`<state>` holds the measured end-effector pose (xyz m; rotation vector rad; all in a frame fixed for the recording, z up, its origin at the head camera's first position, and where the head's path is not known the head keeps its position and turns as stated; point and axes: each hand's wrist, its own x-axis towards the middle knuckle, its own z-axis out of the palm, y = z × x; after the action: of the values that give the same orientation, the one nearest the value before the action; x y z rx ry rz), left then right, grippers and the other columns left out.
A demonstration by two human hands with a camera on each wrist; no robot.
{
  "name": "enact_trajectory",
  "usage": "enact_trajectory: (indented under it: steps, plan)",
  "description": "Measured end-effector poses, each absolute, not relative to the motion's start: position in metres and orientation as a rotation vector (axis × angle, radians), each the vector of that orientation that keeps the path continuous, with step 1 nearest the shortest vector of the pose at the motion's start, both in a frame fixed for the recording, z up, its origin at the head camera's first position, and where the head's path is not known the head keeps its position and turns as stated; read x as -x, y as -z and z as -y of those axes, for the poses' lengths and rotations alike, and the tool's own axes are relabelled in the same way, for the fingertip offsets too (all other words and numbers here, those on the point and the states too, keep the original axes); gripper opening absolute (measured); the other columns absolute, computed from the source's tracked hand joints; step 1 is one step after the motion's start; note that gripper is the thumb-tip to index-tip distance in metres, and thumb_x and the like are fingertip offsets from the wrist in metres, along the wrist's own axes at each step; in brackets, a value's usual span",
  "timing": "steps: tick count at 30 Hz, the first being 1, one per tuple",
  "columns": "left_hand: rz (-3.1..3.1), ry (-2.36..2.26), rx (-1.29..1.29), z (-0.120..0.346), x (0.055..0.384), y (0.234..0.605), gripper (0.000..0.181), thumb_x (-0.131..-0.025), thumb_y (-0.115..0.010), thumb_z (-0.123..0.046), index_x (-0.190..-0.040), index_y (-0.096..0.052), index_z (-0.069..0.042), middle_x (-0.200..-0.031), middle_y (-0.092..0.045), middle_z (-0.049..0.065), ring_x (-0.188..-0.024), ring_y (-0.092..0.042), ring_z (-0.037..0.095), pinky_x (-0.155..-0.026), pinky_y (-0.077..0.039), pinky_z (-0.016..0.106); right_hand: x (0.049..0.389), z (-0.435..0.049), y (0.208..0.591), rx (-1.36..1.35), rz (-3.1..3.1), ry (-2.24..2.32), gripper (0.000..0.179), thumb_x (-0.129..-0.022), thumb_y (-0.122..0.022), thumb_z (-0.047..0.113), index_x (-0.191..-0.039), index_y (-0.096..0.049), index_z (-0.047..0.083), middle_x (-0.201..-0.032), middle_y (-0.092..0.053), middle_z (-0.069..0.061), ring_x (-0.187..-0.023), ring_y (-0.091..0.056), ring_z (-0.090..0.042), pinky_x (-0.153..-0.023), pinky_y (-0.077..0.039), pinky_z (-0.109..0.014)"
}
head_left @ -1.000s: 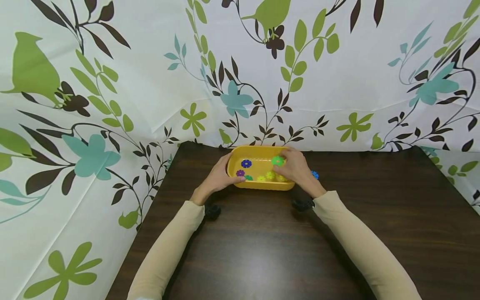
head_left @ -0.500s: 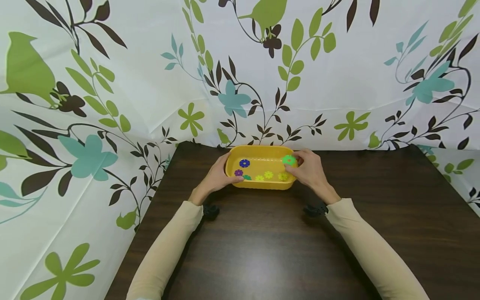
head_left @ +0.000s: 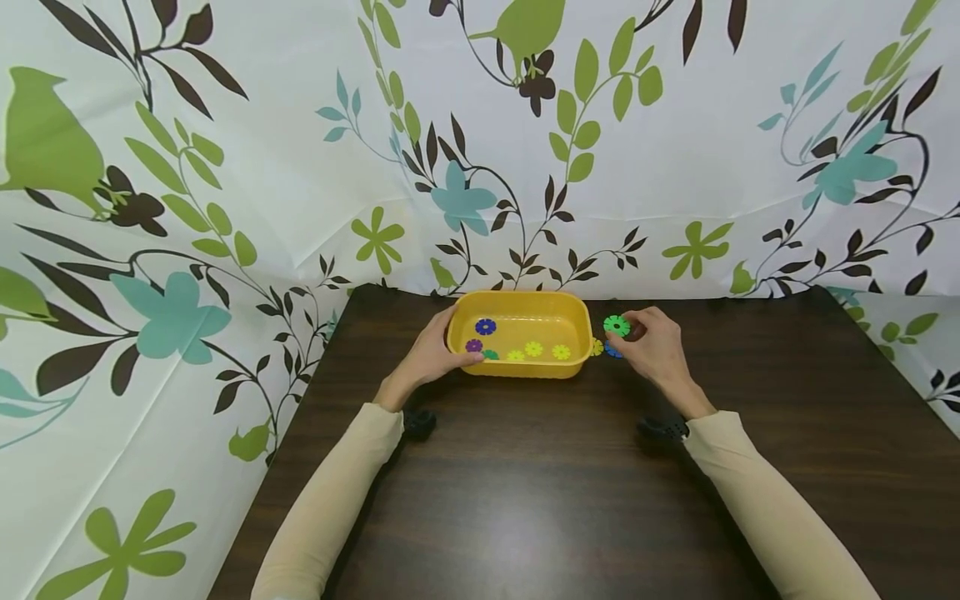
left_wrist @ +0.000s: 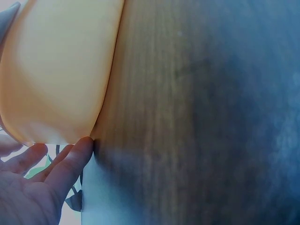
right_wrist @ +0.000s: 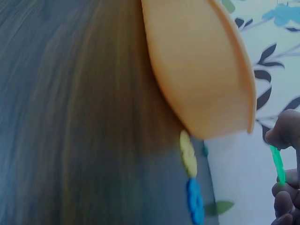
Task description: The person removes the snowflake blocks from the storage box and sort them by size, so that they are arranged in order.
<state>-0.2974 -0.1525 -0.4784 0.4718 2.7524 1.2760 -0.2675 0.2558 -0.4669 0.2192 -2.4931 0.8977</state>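
Note:
A yellow plastic tray [head_left: 525, 370] stands near the table's back edge. Inside lie several flower-shaped discs, among them a dark blue disc [head_left: 486, 327], a purple disc [head_left: 474, 345] and some yellow ones. My left hand [head_left: 427, 357] grips the tray's left end, its thumb over the front rim; in the left wrist view its fingers [left_wrist: 70, 164] press against the outer wall. To the right of the tray, my right hand [head_left: 658, 348] pinches a green flower-shaped disc [head_left: 617, 325] between thumb and fingers. The right wrist view shows this green disc [right_wrist: 278, 165] edge-on.
Just right of the tray, a yellow disc [head_left: 597, 347] and a blue disc [head_left: 612, 351] lie side by side on the dark wooden table [head_left: 495, 483]. Behind the table hangs a white cloth [head_left: 300, 167] printed with leaves, flowers and birds.
My right hand has carried the green disc rightward from over the tray to beyond its right end, above the yellow and blue discs. The left hand keeps its hold on the tray.

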Motion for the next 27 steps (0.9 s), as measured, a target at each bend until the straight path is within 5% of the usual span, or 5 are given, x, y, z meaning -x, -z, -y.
enact_trajectory:
  steps: [18, 27]
  plan:
    - [-2.755, -1.283, -0.464, 0.152, 0.297, 0.478, 0.118, -0.084, -0.091, -0.048, -0.175, -0.022, -0.017, -0.176, -0.034, 0.016, -0.154, -0.045, 0.041, -0.131, -0.039, 0.061, 0.261, -0.303, 0.492, -0.131, 2.702, -0.841, 0.038, -0.094, -0.082, 0.020, -0.116, -0.077, -0.011, -0.109, -0.069, -0.031, -0.091, -0.067, -0.040, -0.080, -0.054, -0.054]
    - [-2.756, -1.284, -0.480, 0.151, 0.298, 0.478, 0.117, -0.085, -0.091, -0.048, -0.175, -0.023, -0.018, -0.175, -0.035, 0.015, -0.154, -0.045, 0.041, -0.131, -0.039, 0.061, 0.263, -0.308, 0.497, -0.131, 2.755, -0.861, 0.039, -0.097, -0.080, 0.020, -0.120, -0.075, -0.011, -0.115, -0.068, -0.033, -0.095, -0.066, -0.042, -0.082, -0.054, -0.056]
